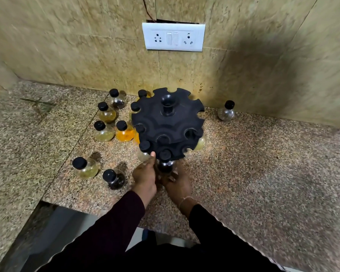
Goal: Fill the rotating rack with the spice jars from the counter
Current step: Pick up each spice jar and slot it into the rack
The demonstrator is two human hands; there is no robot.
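I see the black rotating rack (pixel 167 122) at frame centre on the speckled counter (pixel 263 163), its wide top hiding most of what hangs below. Loose round jars stand left of it: an orange-filled jar (pixel 124 132), a dark-filled jar (pixel 114 178) at lower left, and a lone jar (pixel 226 111) at right by the tiled wall (pixel 67 46). My left hand (pixel 144 176) presses a thumb to the rack's rim. My right hand (pixel 178 183) cups a dark jar (pixel 165 166) seated under the rim; how tightly it grips, I cannot tell.
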